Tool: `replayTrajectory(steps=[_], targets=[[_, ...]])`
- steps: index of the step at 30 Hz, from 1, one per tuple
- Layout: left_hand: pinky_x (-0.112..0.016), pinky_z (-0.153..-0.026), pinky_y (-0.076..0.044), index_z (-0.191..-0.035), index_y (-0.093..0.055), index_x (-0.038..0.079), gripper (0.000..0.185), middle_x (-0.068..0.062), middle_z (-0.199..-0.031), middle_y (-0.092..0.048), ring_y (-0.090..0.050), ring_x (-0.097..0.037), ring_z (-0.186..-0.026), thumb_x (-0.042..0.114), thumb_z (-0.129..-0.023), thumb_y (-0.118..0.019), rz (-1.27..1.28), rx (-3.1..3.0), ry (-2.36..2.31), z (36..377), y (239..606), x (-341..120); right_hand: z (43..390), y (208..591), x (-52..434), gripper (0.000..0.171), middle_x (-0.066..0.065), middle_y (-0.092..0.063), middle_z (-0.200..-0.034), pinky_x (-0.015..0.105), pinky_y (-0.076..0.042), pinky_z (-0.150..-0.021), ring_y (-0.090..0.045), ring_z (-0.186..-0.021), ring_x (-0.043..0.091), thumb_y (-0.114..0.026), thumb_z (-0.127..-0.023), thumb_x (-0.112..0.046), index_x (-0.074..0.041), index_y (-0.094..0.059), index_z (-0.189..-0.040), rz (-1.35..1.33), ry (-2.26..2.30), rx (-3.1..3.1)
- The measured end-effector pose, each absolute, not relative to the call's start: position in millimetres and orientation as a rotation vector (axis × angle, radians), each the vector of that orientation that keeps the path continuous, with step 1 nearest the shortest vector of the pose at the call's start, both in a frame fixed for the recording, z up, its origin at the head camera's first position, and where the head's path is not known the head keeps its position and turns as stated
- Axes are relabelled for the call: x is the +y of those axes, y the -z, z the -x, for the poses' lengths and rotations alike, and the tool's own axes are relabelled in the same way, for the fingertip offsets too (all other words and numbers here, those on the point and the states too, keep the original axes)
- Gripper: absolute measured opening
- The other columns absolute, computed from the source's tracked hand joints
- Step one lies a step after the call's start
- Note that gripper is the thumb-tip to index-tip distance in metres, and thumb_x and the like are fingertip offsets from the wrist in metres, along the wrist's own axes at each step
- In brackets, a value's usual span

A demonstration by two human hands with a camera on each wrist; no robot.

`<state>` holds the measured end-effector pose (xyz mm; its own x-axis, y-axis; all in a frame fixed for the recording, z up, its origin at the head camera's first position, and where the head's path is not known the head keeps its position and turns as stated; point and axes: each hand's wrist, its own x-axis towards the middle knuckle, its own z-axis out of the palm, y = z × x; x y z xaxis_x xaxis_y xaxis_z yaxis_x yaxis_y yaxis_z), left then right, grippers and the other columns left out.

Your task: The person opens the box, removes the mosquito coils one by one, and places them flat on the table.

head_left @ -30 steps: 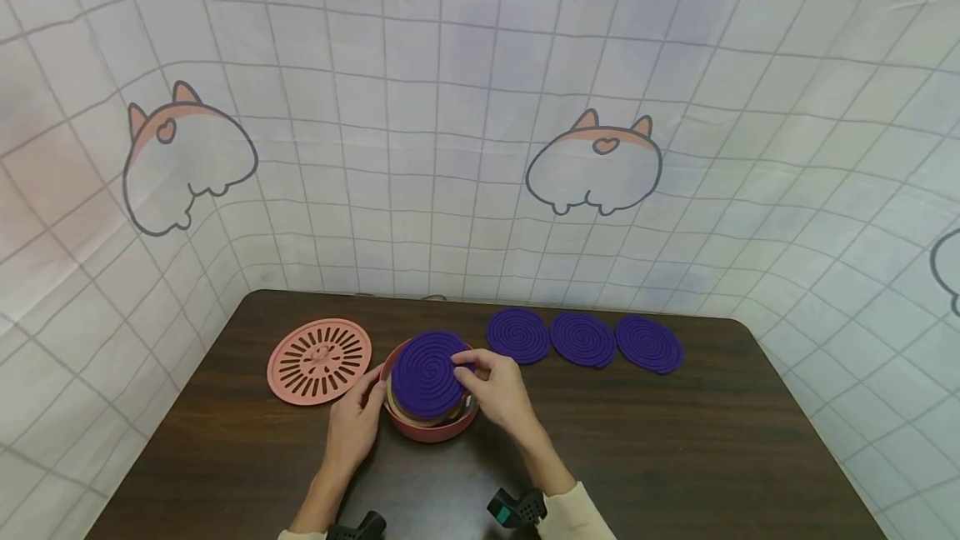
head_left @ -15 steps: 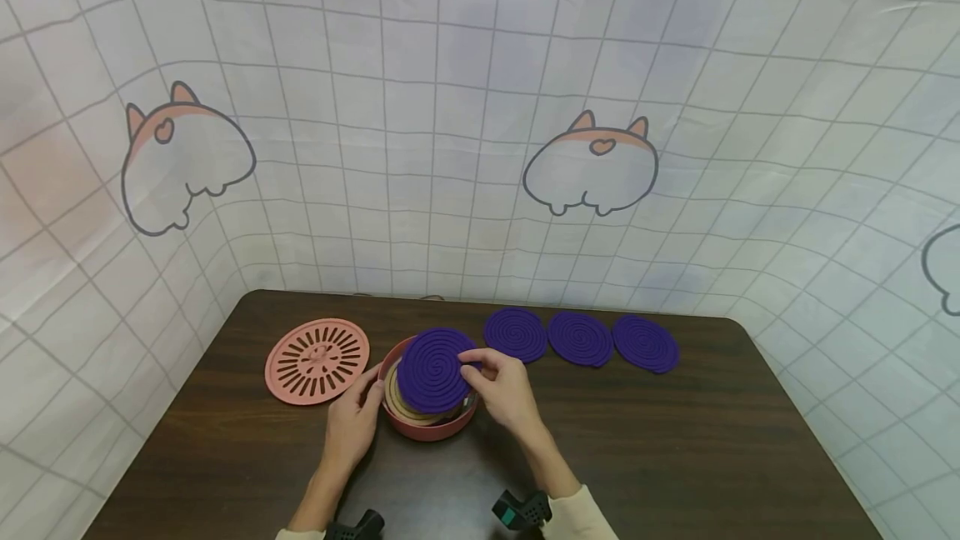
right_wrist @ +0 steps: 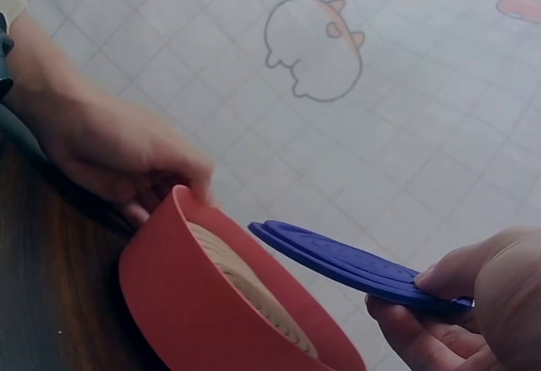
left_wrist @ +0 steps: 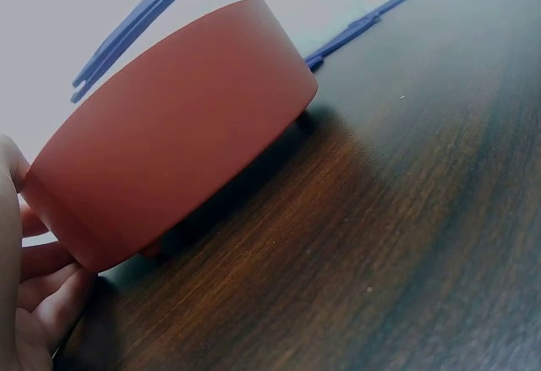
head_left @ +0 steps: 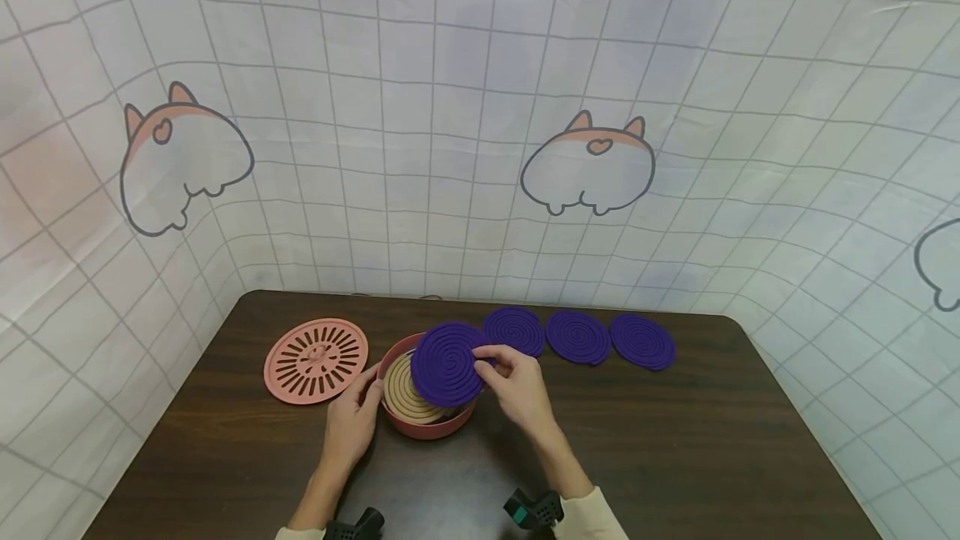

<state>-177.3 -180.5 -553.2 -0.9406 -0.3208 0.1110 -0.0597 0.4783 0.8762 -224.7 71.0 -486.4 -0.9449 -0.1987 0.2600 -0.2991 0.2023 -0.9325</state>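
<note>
1. Far left, the lid [head_left: 316, 361] lies on the table [head_left: 675, 457], off the bowl [head_left: 431, 432], its slots fanning out from the centre. It is round, with no long axis.
2. The left hand [head_left: 352, 423] grips the bowl at its left wall, thumb at the rim, fingers bent round the outside.
3. The bowl stands upright just right of the lid, its mouth facing up. Tan mats [head_left: 401, 394] lie flat inside, near the left; how many is hidden.
4. The held mat [head_left: 447, 365], purple, hangs over the bowl's far right part, apart from the tan mats. Round, it has no long axis; its coiled face points up, and the wrist views suggest a tilt, right edge raised.
5. The right hand [head_left: 517, 390] pinches that right edge between thumb and fingers, otherwise loosely bent.
6. Three purple mats, left [head_left: 514, 332], middle [head_left: 577, 337] and right [head_left: 642, 341], lie flat along the far side in a row running left to right.
7. As I judge it, the work is partway: lid off, three mats laid out, the fourth yet to be set down, the tan ones in the bowl.
</note>
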Motion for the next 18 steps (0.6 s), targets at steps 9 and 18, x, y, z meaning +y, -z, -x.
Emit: replayTrajectory(steps=[9,18], targets=[[-0.053,-0.109,-0.045,-0.141,-0.059,0.015,0.042,-0.012,-0.140,-0.062,-0.056,-0.031,-0.133,0.034,-0.104,-0.050,-0.342,-2.477,1.479,177.1,553.1,-181.0,229.4,480.8,82.2,0.015,0.019,-0.071,-0.074,0.020,-0.055,-0.058,-0.062,-0.055,0.009,-0.070,-0.091,-0.001,-0.001,-0.076,-0.104,-0.442,-1.931,-2.339],[-0.052,-0.110,-0.044,-0.141,-0.059,0.016,0.042,-0.011,-0.141,-0.062,-0.055,-0.030,-0.134,0.036,-0.105,-0.050,-0.344,-2.474,1.494,177.8,552.9,-181.6,227.5,472.5,94.2,0.018,0.028,-0.071,-0.084,0.020,-0.055,-0.058,-0.064,-0.058,0.009,-0.068,-0.091,0.002,0.005,-0.073,-0.108,-0.344,-1.977,-2.310]])
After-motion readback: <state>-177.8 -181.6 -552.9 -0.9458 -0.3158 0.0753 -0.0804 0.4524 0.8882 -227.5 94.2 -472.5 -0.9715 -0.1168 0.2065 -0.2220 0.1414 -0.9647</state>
